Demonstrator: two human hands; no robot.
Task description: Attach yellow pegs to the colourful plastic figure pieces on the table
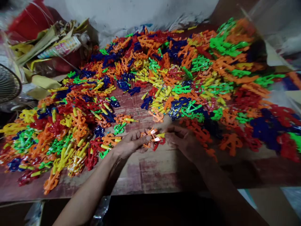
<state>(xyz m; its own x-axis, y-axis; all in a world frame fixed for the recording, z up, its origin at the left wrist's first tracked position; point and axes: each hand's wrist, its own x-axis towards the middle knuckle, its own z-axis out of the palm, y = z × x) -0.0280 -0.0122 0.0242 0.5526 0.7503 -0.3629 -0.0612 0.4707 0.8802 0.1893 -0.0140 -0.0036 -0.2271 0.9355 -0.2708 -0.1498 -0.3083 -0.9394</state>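
Close above the table's front part, my left hand [134, 142] is closed on a small orange plastic piece [151, 133] with shiny highlights; its kind is hard to make out. A bit of red shows just below it. My right hand [177, 136] pinches a short yellow stick [161, 135] whose left end touches or overlaps the orange piece. Beyond my hands lie an orange piece [157, 115] and a heap of short yellow sticks [162, 97]. Left of my left hand is a green plastic piece [119, 128].
Large heaps of orange, red, blue, green and yellow plastic pieces cover the table [134, 175] left, right and behind. A fan [9, 83] stands at far left, near a red container [30, 20] and crumpled packaging [58, 47]. A wall [141, 12] rises behind.
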